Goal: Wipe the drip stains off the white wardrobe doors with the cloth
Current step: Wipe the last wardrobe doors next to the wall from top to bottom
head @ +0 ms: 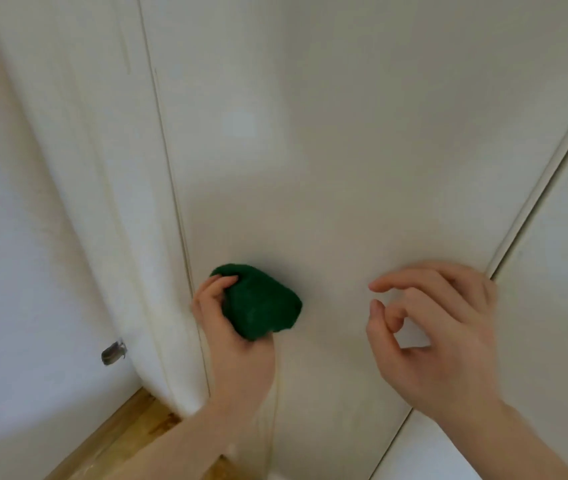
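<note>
A bunched dark green cloth (261,303) is pressed against the white wardrobe door (327,150), low down near the door's left edge. My left hand (222,313) grips the cloth from the left side, thumb curled over its top. My right hand (438,327) hovers in front of the same door near its right edge, fingers loosely curled and holding nothing. Faint yellowish drip streaks (277,403) run down the door below the cloth.
A second white door panel (559,271) adjoins on the right, past a vertical seam. On the left a white side panel and wall (16,237) carry a small metal fitting (113,353). Wooden floor (120,441) shows at the bottom left.
</note>
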